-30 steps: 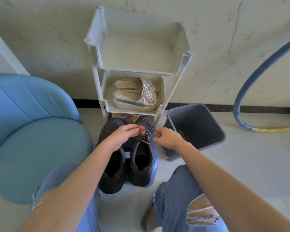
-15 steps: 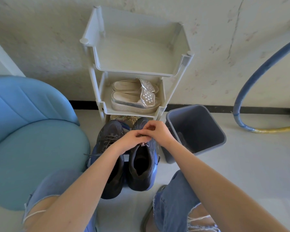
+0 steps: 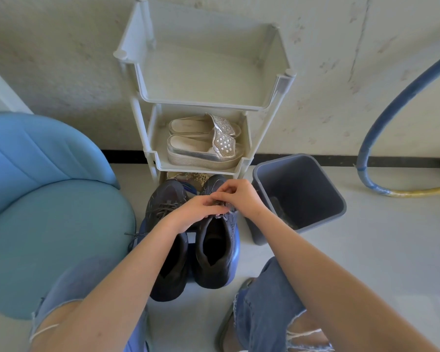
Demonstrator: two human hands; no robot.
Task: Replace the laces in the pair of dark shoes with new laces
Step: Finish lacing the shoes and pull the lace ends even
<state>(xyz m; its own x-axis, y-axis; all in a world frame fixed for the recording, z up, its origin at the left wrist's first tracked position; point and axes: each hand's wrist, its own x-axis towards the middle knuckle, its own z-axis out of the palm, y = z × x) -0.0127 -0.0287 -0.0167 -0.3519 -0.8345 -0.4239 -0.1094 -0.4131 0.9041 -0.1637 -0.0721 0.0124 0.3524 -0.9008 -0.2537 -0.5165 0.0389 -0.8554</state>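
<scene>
Two dark shoes stand side by side on the floor between my knees, toes toward the wall. Both hands meet over the lacing of the right shoe (image 3: 215, 252). My left hand (image 3: 193, 214) pinches the dark lace (image 3: 222, 205) from the left. From the right, my right hand (image 3: 239, 196) grips the same lace with curled fingers. The left shoe (image 3: 165, 199) keeps its dark laces, with loose ends trailing off to its left; my left forearm covers its opening.
A white plastic shoe rack (image 3: 241, 165) stands against the wall just beyond the shoes, with silver platform sandals (image 3: 203, 148) on its middle shelf. A grey bin (image 3: 300, 196) sits to the right, a blue chair (image 3: 48, 219) to the left, a blue hose (image 3: 401, 97) far right.
My hands were apart a second ago, each pulling a lace end sideways; they have come together over the right shoe's lacing. The view has shifted slightly.
</scene>
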